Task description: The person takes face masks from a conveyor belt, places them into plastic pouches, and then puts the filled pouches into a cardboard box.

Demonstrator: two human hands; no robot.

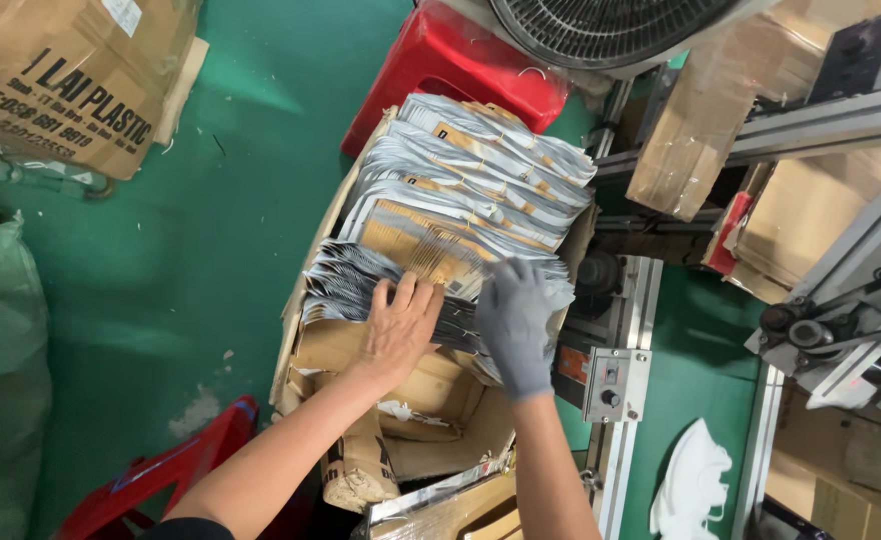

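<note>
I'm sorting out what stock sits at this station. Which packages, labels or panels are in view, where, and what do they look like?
Flat pouches: silver and tan, stacked in the open carton, under left hand and grey-gloved right hand.
Cardboard box: top left, brown, dark print.
Control box: grey, knob, orange label, on the machine frame.

Hands: two, a bare left hand and a grey-gloved right hand
Red plastic stools: two
Fans: one
Open cardboard boxes of flat pouches: one
Pouches: too many to count
</note>
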